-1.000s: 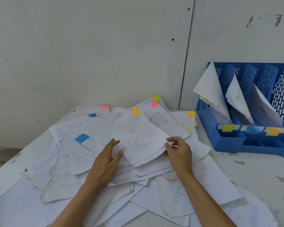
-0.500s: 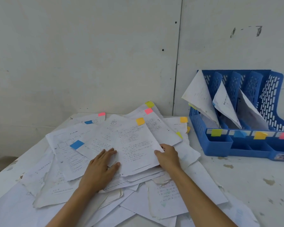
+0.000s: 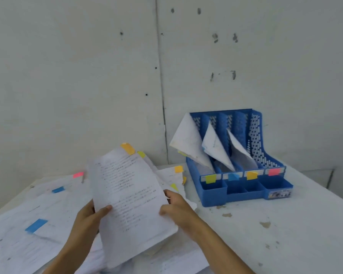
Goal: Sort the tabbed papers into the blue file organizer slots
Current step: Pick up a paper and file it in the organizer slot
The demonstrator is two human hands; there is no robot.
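**Item 1, orange-tabbed sheet.** White printed page with an orange tab at its top corner. Held in the air to the left of the blue file organizer, tilted up towards the viewer. One second ago it lay flat on top of the pile. It is now lifted clear of it and not yet in any slot.

**Item 2, left hand.** Pinches the sheet's lower left edge, thumb on the printed face and fingers behind. It was earlier spread flat on the pile.

**Item 3, right hand.** Grips the sheet's right edge, on the side nearer the organizer, fingers curled over the margin. It was earlier at the same edge, low on the pile.

**Item 4, organizer.** Stands on the table against the wall, unmoved.
- Its front strip carries four labels: yellow, blue, orange and pink.
- Leaning sheets stand behind the first three labels, as before.

**Item 5, paper pile.** Loose overlapping sheets left of the organizer and beneath the held page.
- Pink tab and two blue tabs, farthest from the organizer.
- Orange tab and yellow tab, just beside it.
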